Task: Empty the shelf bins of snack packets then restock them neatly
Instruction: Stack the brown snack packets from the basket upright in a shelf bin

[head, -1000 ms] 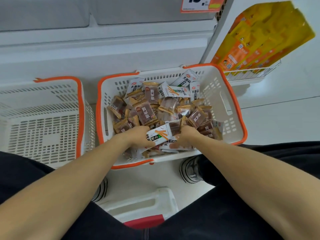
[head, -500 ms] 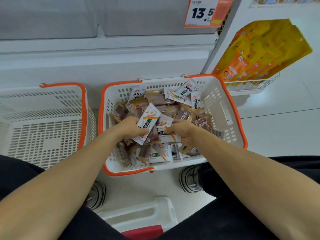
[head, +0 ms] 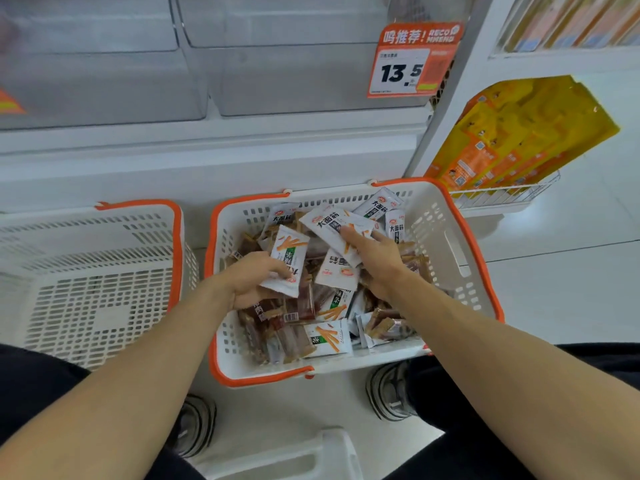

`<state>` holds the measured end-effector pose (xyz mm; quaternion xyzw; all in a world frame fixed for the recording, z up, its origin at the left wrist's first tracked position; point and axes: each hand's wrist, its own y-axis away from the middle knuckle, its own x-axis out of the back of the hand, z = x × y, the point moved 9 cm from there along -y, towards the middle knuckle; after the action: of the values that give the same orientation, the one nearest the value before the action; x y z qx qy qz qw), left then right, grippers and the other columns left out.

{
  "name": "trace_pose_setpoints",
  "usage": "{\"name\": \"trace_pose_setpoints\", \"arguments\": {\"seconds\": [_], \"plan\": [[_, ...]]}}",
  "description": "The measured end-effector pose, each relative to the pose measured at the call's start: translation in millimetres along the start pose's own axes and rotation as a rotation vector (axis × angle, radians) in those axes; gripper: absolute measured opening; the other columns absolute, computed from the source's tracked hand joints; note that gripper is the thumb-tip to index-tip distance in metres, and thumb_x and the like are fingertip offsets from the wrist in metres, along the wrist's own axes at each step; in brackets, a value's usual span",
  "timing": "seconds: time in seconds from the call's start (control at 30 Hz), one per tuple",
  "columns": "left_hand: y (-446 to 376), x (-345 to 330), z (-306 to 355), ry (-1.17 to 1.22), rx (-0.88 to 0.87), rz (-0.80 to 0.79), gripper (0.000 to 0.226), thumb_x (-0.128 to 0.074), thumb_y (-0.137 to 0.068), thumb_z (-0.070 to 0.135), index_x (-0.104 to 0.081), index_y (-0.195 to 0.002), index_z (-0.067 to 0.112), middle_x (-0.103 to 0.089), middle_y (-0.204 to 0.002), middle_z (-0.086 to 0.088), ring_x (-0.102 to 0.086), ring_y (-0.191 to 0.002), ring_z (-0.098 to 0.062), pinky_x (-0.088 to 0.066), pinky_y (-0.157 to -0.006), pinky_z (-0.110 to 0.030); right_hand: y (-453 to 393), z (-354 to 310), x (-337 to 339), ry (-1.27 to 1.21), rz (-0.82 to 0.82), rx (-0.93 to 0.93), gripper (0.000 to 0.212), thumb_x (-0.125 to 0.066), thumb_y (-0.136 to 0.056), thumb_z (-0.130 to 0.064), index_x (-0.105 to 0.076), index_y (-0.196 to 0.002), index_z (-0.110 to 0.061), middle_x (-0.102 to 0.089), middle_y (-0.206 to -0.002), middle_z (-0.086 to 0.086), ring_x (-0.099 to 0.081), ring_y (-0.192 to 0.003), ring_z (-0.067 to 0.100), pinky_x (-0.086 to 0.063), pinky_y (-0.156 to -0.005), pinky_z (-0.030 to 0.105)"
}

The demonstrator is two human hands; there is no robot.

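A white basket with an orange rim (head: pixel 460 237) stands on the floor in front of me, filled with several brown and white snack packets. My left hand (head: pixel 254 280) pinches a white packet with orange sticks printed on it (head: pixel 288 261) above the pile. My right hand (head: pixel 375 261) holds white packets (head: pixel 334 228), fingers stretched over them, with another white packet (head: pixel 337 271) under the palm. Above stand clear shelf bins (head: pixel 304 64), with nothing visible inside them.
A second white orange-rimmed basket (head: pixel 86 289) sits empty to the left. An orange price tag reading 13.5 (head: pixel 412 62) hangs on the bin front. Yellow packets (head: pixel 512 133) stand in a wire rack at right. A white step stool (head: pixel 298 455) is between my feet.
Both hands have lifted from the near part of the pile, each bringing white packets up. The view tilted upward, showing the shelf bins and price tag.
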<state>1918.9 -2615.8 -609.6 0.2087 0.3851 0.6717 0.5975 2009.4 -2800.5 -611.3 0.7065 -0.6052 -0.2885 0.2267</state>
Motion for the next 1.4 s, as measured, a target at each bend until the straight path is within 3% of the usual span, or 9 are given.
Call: {"name": "trace_pose_setpoints", "arguments": {"seconds": [0.17,0.37,0.47,0.53,0.67,0.8,0.97,1.23,1.4], "plan": [[-1.8,-34.0,2.8,0.218,-0.066,-0.135,0.026,-0.06,-0.096,0.023,-0.067,-0.119,0.012,-0.072,-0.113,-0.017,-0.069,-0.095,-0.03,-0.06,-0.077,-0.043,17.1,18.0,-25.9,0.121,-0.125,-0.034,0.033,-0.07,-0.094,-0.027,-0.064,-0.116,-0.003,-0.074,-0.104,0.015,-0.072,-0.081,0.025,-0.062,-0.068,0.038],[-19.1,2.6,-18.6,0.119,-0.13,0.249,0.01,-0.069,-0.093,0.017,-0.071,-0.103,0.017,-0.074,-0.113,-0.011,-0.071,-0.083,-0.02,-0.057,-0.061,-0.032,12.0,24.2,-36.6,0.759,-0.325,-0.114,0.077,-0.051,-0.088,-0.075,-0.061,-0.131,-0.011,-0.065,-0.124,0.01,-0.064,-0.108,0.027,-0.058,-0.075,0.035],[-15.9,19.0,-13.6,-0.043,-0.21,0.299,0.021,-0.073,-0.089,0.009,-0.069,-0.109,0.015,-0.072,-0.118,-0.01,-0.071,-0.097,-0.021,-0.057,-0.075,-0.034,-15.1,-22.6,-14.8,1.069,-0.094,0.17,0.049,-0.055,-0.098,-0.05,-0.066,-0.122,-0.008,-0.07,-0.112,0.011,-0.065,-0.093,0.024,-0.056,-0.083,0.039],[-10.8,23.4,-10.2,-0.165,-0.245,0.315,0.024,-0.075,-0.088,0.009,-0.068,-0.111,0.016,-0.072,-0.119,-0.007,-0.07,-0.103,-0.02,-0.057,-0.088,-0.039,-37.3,-53.8,5.0,1.184,0.134,0.336,0.042,-0.065,-0.093,-0.024,-0.059,-0.132,-0.012,-0.064,-0.129,0.014,-0.062,-0.111,0.028,-0.053,-0.094,0.039],[-1.1,24.8,-9.0,-0.307,-0.286,0.302,0.019,-0.076,-0.088,0.013,-0.07,-0.101,0.025,-0.075,-0.109,0.002,-0.071,-0.1,-0.014,-0.057,-0.094,-0.043,-80.2,-46.0,6.0,1.308,0.02,0.279,0.085,-0.075,-0.087,-0.019,-0.027,-0.156,-0.027,-0.035,-0.155,0.013,-0.041,-0.138,0.036,-0.04,-0.113,0.046],[7.2,35.4,-8.6,-0.349,-0.296,0.326,0.026,-0.076,-0.088,0.017,-0.069,-0.113,0.02,-0.075,-0.112,0.002,-0.072,-0.101,-0.015,-0.056,-0.095,-0.046,-93.5,-42.5,-0.2,1.41,0.078,0.308,0.045,-0.063,-0.095,-0.023,-0.054,-0.138,-0.031,-0.059,-0.132,0.011,-0.059,-0.113,0.033,-0.054,-0.096,0.047],[21.1,56.7,19.4,-0.196,-0.388,0.434,0.03,-0.071,-0.091,0.011,-0.065,-0.119,0.017,-0.073,-0.116,0.002,-0.07,-0.105,-0.016,-0.055,-0.097,-0.044,-54.0,-90.1,-69.0,1.266,0.01,0.48,0.029,-0.044,-0.103,-0.021,-0.065,-0.116,-0.006,-0.068,-0.106,0.016,-0.061,-0.081,0.026,-0.045,-0.059,0.029],[100.6,134.5,78.8,-0.103,-0.52,0.666,0.031,-0.07,-0.088,0.008,-0.065,-0.117,0.013,-0.074,-0.108,-0.001,-0.072,-0.096,-0.019,-0.06,-0.083,-0.04,45.9,-65.0,-230.2,0.863,-0.521,0.433,0.006,-0.062,-0.095,-0.015,-0.068,-0.097,-0.015,-0.073,-0.112,0.009,-0.07,-0.097,0.023,-0.057,-0.091,0.039],[175.9,195.1,92.1,-0.468,-0.514,0.935,0.021,-0.066,-0.088,0.011,-0.064,-0.108,0.015,-0.071,-0.095,-0.002,-0.066,-0.09,-0.024,-0.047,-0.071,-0.031,106.4,-27.8,-314.7,1.003,-0.718,0.607,0.034,-0.062,-0.095,-0.019,-0.061,-0.128,-0.01,-0.069,-0.116,0.014,-0.065,-0.105,0.031,-0.054,-0.088,0.037]]}}
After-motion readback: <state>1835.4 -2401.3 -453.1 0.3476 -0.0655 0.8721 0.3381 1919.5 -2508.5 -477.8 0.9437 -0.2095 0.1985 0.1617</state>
